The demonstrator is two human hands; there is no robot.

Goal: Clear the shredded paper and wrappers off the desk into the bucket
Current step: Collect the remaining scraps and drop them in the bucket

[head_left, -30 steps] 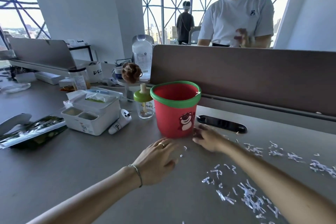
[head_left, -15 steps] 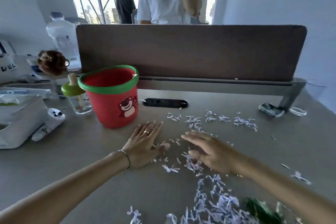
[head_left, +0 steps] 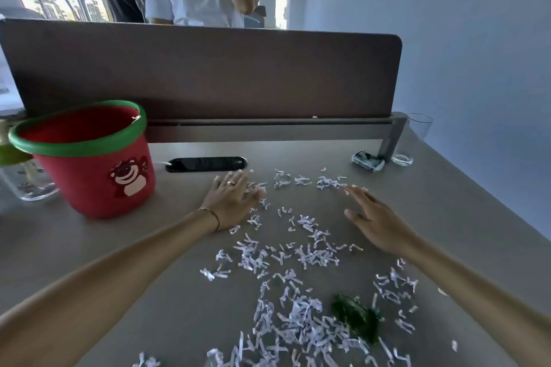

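Observation:
White shredded paper [head_left: 301,253] lies scattered over the grey desk [head_left: 465,217], thickest near the front edge. A crumpled green wrapper [head_left: 356,317] sits among the shreds at the front right. A small folded wrapper [head_left: 367,160] lies at the back right by the divider's foot. The red bucket [head_left: 89,164] with a green rim and a bear picture stands upright at the left. My left hand [head_left: 231,202] rests flat on the desk, fingers spread, right of the bucket. My right hand [head_left: 375,220] hovers open over the shreds, holding nothing.
A brown divider panel [head_left: 202,74] walls off the back of the desk, with a black cable slot [head_left: 205,164] in front of it. A clear glass [head_left: 414,140] stands at the back right corner. A clear bottle [head_left: 26,182] stands behind the bucket. Two people stand beyond the divider.
The view has swung right and down, away from the boxes at the left. Both hands have moved forward and apart across the shreds, the right one farther right.

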